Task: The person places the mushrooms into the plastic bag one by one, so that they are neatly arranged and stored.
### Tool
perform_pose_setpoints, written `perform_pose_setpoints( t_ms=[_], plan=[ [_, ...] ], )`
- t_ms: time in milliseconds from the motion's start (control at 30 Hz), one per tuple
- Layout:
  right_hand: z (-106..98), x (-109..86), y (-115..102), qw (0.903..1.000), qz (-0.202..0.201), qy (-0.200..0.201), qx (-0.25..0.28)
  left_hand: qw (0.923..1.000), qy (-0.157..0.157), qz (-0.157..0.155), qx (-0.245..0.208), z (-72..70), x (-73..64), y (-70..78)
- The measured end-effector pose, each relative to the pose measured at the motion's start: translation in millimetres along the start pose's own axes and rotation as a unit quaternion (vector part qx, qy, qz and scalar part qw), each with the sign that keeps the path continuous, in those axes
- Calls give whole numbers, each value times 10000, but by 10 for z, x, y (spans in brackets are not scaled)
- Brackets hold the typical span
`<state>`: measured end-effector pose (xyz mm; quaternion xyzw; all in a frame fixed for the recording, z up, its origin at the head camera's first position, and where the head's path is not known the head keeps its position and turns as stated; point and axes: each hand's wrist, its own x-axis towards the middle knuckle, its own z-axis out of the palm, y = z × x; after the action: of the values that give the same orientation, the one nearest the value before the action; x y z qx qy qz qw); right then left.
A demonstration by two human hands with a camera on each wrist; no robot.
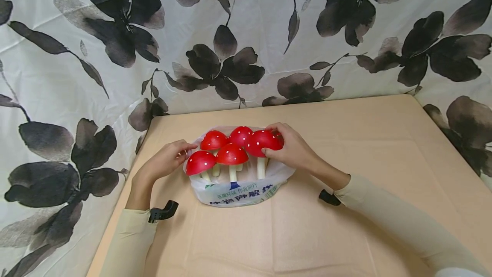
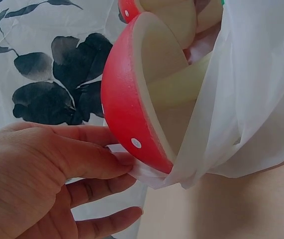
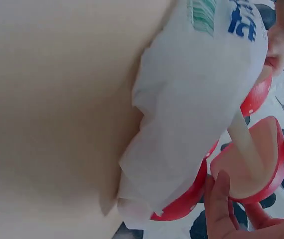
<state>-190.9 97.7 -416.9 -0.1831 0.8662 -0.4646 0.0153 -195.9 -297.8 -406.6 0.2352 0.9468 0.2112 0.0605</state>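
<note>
Several toy mushrooms with red, white-dotted caps and pale stems stand in a white plastic bag (image 1: 240,200), its mouth folded open around them. My left hand (image 1: 167,157) is at the bag's left edge; in the left wrist view, its thumb and forefinger pinch the thin plastic beside a red cap (image 2: 119,94). My right hand (image 1: 290,146) grips the cap of the rightmost mushroom (image 1: 258,142), fingers over the top and thumb at the lower rim. In the right wrist view this mushroom's pale stem (image 3: 243,142) runs down behind the bag's side, which hides its lower end.
A tan cloth-covered table (image 1: 330,234) lies under the bag. Behind it and to the left hangs a white curtain (image 1: 265,25) with dark flower prints. A black wrist strap (image 1: 163,212) sits on the left sleeve.
</note>
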Motion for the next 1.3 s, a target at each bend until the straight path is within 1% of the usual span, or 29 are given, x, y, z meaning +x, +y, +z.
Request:
perform_pose_setpoints(
  t_ms=[267, 433, 533, 667, 733, 800, 900, 1000, 1133, 1300],
  plan=[
    [-43, -54, 43, 9994, -63, -336, 42, 10000, 9, 44, -29, -10, 2, -3],
    [-61, -46, 96, 9979, -136, -638, 57, 9999, 92, 105, -24, -8, -6, -1],
    [-60, -47, 112, 9969, -49, -749, 242, 9999, 90, 124, -19, -10, -12, -1],
    [-49, -45, 145, 9951, 184, -727, 649, 9999, 40, 107, -84, -21, -14, 7],
    [-40, -44, 164, 9941, 256, -738, 753, 9999, 24, 104, -111, -25, -13, 9],
    [-26, -42, 185, 9942, 267, -780, 693, 9999, 23, 103, -110, -27, -11, 13],
    [-18, -51, 181, 9949, 171, -885, 443, 9999, 32, 97, -88, -29, -8, 16],
    [-29, -60, 151, 9959, 77, -882, 191, 9999, 35, 97, -71, -32, -5, 19],
    [-62, -61, 118, 9962, -15, -871, 6, 9999, 45, 112, -92, -39, -1, 28],
    [-90, -51, 139, 9938, -156, -1094, -146, 9999, 18, 86, -102, -39, 5, 25]
  ],
)
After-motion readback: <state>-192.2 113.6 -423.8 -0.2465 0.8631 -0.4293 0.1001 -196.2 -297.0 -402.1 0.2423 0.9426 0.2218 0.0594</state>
